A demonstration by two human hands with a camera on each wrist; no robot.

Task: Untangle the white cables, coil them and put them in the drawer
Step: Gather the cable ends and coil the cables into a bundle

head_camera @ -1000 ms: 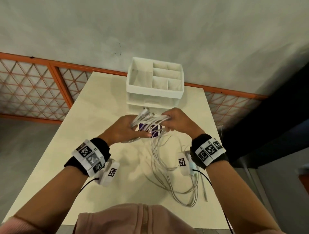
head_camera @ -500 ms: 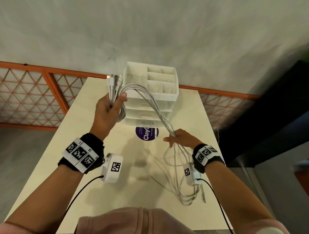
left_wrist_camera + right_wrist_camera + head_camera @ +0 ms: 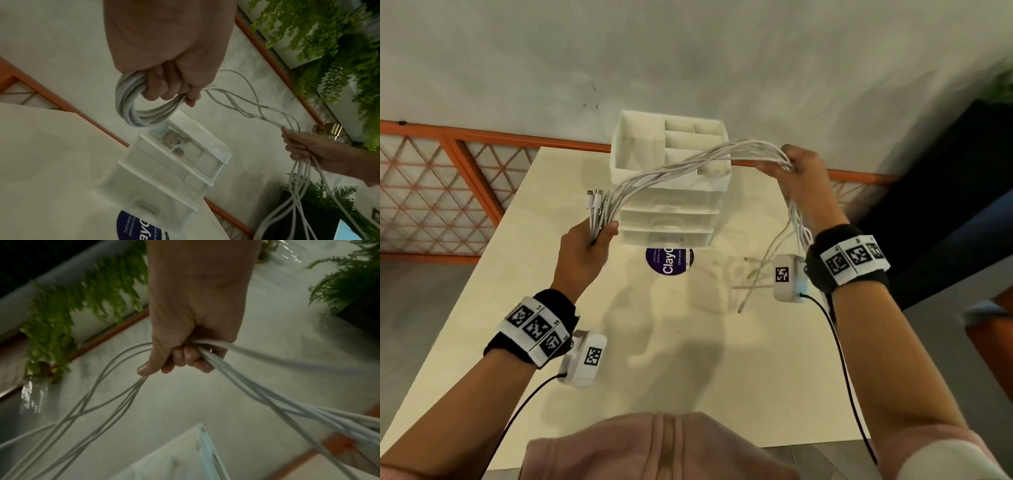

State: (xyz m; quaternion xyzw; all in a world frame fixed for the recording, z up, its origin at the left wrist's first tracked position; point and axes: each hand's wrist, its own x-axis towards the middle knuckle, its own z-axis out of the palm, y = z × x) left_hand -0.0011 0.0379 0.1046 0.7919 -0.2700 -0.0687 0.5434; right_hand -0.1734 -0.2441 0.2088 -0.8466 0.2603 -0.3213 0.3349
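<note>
Head view: white cables (image 3: pixel 688 161) stretched mid-frame from left hand (image 3: pixel 585 246), fist clenched round plug ends, up-right to right hand (image 3: pixel 801 178), fingers wrapped round strands; tails hung lower right, seemingly untangled.

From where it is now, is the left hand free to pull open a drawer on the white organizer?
Probably not yet. The left hand sits close to the drawer unit with nothing between them, but it grips the white cables, which the right hand also holds. The drawers look closed.
</note>
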